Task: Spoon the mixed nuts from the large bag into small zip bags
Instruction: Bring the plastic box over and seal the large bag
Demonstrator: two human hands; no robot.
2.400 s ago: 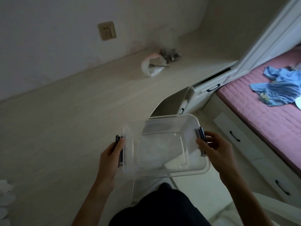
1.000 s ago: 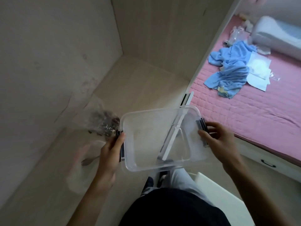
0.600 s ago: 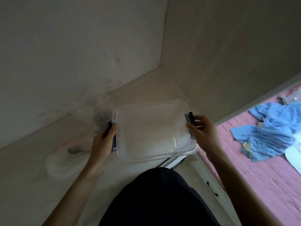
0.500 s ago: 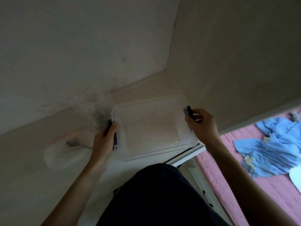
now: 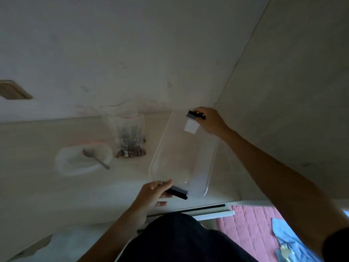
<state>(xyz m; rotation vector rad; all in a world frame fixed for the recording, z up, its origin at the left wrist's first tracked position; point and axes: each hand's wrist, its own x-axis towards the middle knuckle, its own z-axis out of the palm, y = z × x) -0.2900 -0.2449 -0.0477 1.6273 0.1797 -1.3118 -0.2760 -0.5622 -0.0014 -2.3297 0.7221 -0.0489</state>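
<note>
**Operator:** Container [image 5: 181,156] position has changed. Half a second ago I held the clear plastic box crosswise in front of me, one black latch per hand. It has now been turned so its long axis runs away from me, and it sits low over the desk [image 5: 37,186], in the corner by the walls. Whether it touches the surface I cannot tell.

**Checker:** Hand state?

**Operator:** My left hand [image 5: 154,191] pinches the near latch [image 5: 177,191], fingers curled round it. My right hand [image 5: 209,120] grips the far latch [image 5: 194,114] the same way. Both remain clamped.

**Checker:** Task items, relative to the container?

**Operator:** Just left of the container stands the large bag [image 5: 129,137], nuts [image 5: 130,151] heaped at its base, red zip line at its top. Further left lies a white bowl-like item [image 5: 66,165] with the spoon [image 5: 95,157] resting in it. Small zip bags cannot be identified with certainty.

**Checker:** Consequence?

**Operator:** Judgement: this is setup only; no nuts transferred. Once the container is released, both hands are free for spoon and bag.
</note>
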